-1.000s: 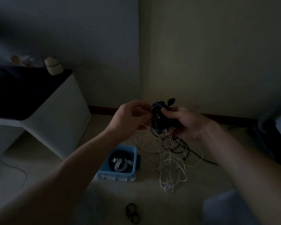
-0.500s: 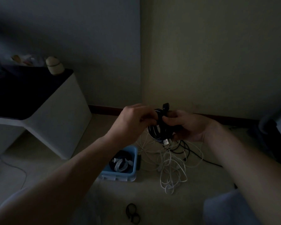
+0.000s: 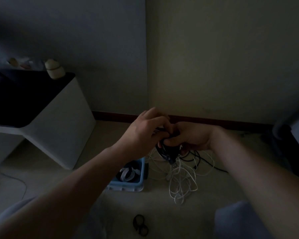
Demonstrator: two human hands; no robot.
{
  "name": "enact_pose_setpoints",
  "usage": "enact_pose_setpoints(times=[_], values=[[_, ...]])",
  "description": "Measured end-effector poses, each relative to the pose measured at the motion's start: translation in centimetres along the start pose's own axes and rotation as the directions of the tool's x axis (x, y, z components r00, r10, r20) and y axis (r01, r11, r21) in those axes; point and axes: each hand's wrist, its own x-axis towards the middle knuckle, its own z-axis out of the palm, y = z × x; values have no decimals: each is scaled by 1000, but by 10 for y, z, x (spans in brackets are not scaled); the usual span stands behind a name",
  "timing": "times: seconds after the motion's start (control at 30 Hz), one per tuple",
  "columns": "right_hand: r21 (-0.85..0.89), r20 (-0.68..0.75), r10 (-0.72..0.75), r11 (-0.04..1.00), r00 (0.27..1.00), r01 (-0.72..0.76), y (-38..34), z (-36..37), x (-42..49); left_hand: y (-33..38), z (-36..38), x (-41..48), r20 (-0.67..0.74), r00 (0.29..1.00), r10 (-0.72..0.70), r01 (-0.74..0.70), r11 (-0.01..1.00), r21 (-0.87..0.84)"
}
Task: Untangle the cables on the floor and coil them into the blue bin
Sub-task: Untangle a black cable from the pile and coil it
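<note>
In dim light, a coiled black cable hangs between my two hands above the floor, a plug end dangling below it. My right hand grips the coil from the right. My left hand meets it from the left, its fingers curled onto the coil's top. Under them a tangle of white cables and a black cable lies on the floor. The blue bin stands left of the tangle with coiled cables inside.
A white low table with a dark top stands at the left, small objects on it. A small black looped item lies on the floor near me. A thin white wire trails at far left. Dark furniture is at right.
Both hands have lowered with the black coil and closed tighter together over it. The plug that stuck up above the coil is no longer seen there.
</note>
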Motion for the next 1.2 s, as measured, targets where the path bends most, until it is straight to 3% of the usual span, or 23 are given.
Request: enact_pose_setpoints(times=[0.3,0.43,0.63,0.9,1.03,1.2], values=[[-69,-19,47,997,999,-48,3,-1,1,0,3,-4,260,927,-272,305,948,-95],[-76,-12,73,994,997,-74,2,1,2,-3,0,-1,370,889,-269,314,947,-65],[70,9,16,997,1000,-16,7,-2,7,-4,1,-1,338,900,-274,322,942,-95],[123,-6,-38,992,999,39,5,0,6,-7,6,-2,320,876,-361,439,871,-221],[133,-54,-36,990,998,43,8,1,9,-12,6,-3,307,847,-434,496,854,-161],[169,-82,-34,985,996,47,7,-2,10,-12,7,-3,222,876,-429,459,882,-108]])
